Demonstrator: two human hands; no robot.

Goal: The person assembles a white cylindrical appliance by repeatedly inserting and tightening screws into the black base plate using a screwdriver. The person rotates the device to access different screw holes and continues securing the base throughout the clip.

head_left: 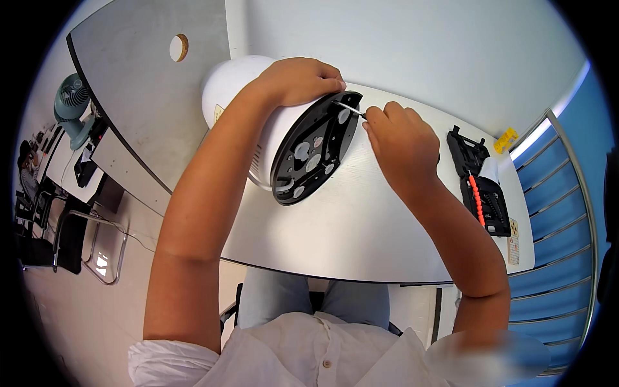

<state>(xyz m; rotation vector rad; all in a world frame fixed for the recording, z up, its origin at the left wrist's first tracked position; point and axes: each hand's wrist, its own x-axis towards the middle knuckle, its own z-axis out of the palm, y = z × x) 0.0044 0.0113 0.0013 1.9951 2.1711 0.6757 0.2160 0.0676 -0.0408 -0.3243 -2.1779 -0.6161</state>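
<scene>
A rounded white appliance (235, 84) lies tipped on its side on the white table, its black base (314, 151) facing right. That base has recesses, pale round feet and what looks like a looped light-coloured cord near its lower end. My left hand (300, 80) lies over the top of the appliance, fingers bent against its upper edge beside the base, holding it. In my right hand (401, 142) is a screwdriver (349, 108), its handle mostly hidden in my closed fingers. Its metal shaft points left, the tip at the upper end of the black base.
An open black tool case (474, 158) with an orange flexible shaft (477, 200) lies at the table's right. A yellow object (506, 140) and a beige remote control (513, 242) are beside it. Metal railing (567, 213) borders the right; a grey partition (148, 84) stands left.
</scene>
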